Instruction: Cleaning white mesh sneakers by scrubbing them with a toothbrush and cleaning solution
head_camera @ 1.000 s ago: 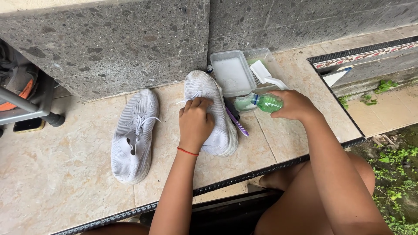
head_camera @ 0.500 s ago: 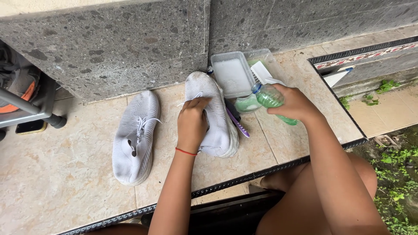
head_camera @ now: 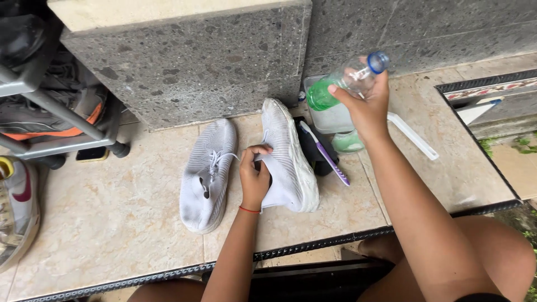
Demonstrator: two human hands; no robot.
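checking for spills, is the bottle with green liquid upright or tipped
Tipped: the bottle lies slanted in the right hand, blue cap up to the right, green liquid pooled at the lower end.

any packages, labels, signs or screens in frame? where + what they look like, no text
Plastic bottle: clear, blue cap, green liquid, tilted in the right hand; no label visible.
Clear plastic tub: rectangular, on the tiles against the stone wall, behind the bottle.
Dark flat object: on the floor under the metal rack, possibly a phone; cannot tell.
No signs seen.

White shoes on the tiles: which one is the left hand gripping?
The right-hand white shoe, the one next to the purple toothbrush. The left hand grips it at its opening. The other white shoe lies untouched, laces up, to its left.
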